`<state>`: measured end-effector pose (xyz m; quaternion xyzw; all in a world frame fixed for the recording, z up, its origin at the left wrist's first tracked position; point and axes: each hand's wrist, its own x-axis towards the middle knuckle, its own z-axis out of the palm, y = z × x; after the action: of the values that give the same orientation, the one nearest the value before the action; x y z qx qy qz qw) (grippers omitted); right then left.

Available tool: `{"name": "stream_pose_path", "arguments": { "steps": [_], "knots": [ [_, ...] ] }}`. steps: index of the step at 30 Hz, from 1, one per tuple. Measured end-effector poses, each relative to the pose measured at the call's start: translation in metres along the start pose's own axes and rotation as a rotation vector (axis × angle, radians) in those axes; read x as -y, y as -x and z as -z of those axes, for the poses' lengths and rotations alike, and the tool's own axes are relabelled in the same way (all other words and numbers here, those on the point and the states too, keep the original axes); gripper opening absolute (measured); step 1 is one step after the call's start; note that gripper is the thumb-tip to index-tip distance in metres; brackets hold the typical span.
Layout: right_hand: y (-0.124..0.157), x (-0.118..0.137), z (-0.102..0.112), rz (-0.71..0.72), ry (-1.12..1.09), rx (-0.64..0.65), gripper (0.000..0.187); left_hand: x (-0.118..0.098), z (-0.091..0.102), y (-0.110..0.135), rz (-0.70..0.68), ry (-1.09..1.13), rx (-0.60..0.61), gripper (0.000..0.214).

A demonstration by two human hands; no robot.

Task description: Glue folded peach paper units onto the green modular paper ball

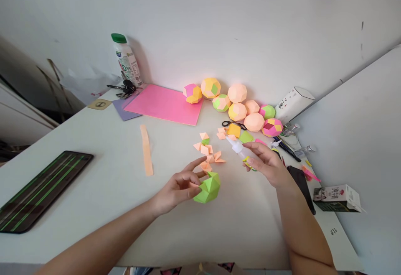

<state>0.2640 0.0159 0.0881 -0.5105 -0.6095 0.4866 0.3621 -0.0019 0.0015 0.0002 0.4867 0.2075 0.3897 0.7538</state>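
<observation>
My left hand (180, 189) pinches a green folded-paper piece (210, 188) with several facets, held over the front middle of the table. In my right hand (266, 160) is a white glue bottle (241, 150) with a yellow label. Its narrow nozzle points up and to the left, apart from the green piece. Just beyond my left hand lie several small peach folded-paper pieces (206, 149) in a loose heap. Behind the bottle are an orange paper square (234, 130) and a green paper square (246, 136). Black-handled scissors (230, 123) lie behind them, partly covered.
Several faceted paper balls (237, 93) line the wall. A pink sheet (166, 104) lies at the back left near a green-capped bottle (127, 59). A peach strip (146, 149) and a dark striped tablet-like board (44, 189) lie left. A milk carton (338, 198) stands right.
</observation>
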Motion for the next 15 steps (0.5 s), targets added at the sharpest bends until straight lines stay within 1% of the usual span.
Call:
{"name": "stream_pose_path", "arguments": {
  "steps": [3, 6, 9, 12, 14, 15],
  "knots": [
    [-0.004, -0.003, -0.002, -0.038, -0.106, -0.002, 0.035, -0.002, 0.001, 0.001, 0.031, -0.006, -0.023, 0.009],
    [-0.006, -0.002, -0.002, -0.036, -0.184, 0.029, 0.031, -0.002, 0.002, 0.000, 0.009, -0.016, -0.004, 0.009],
    [-0.007, -0.001, -0.005, -0.044, -0.251, 0.042, 0.032, -0.003, 0.001, -0.001, -0.072, -0.022, 0.060, 0.011],
    [-0.010, -0.007, -0.016, -0.095, -0.314, 0.045, 0.041, -0.006, -0.001, 0.001, -0.152, 0.012, 0.139, 0.012],
    [-0.011, -0.015, -0.026, -0.158, -0.345, 0.099, 0.043, -0.008, -0.003, 0.003, -0.170, 0.047, 0.175, 0.011],
    [-0.012, -0.019, -0.031, -0.183, -0.360, 0.133, 0.040, -0.008, -0.003, 0.004, -0.167, 0.075, 0.188, 0.011]
  ]
}}
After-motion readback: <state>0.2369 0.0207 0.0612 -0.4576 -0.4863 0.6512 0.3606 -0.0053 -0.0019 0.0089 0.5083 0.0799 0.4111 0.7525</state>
